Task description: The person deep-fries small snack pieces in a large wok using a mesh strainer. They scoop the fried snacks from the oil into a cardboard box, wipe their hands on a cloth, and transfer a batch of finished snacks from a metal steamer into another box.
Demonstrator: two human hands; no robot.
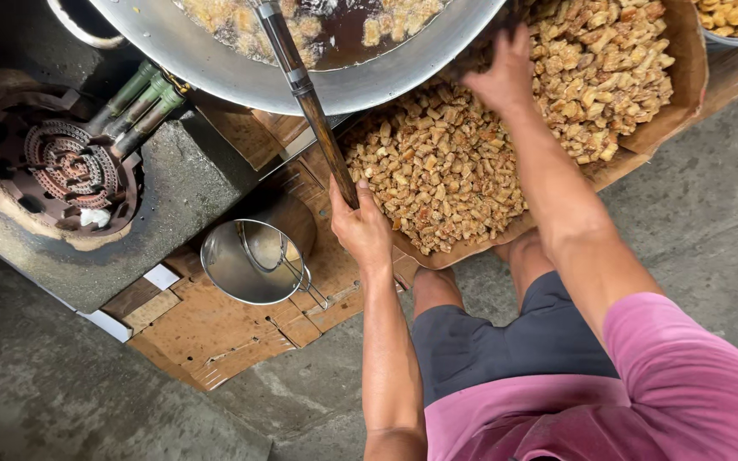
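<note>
Fingers (pixel 354 205) of the left hand (pixel 360 229) clamp the long wooden handle (pixel 311 107) that slants into the wok (pixel 335 81) of hot oil. The right hand (pixel 499 75), fingers together, presses into fried pieces (pixel 437 166) on brown paper (pixel 685 77) beside the rim. A jolted handle could slop oil onto that nearby arm.

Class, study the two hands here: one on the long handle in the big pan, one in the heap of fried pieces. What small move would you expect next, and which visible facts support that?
Probably a short stir or lift with the long handle. The left hand grips its end, and its far end sits in the big pan where pieces lie in dark oil. The right hand only rests on the fried pieces piled on cardboard.
</note>
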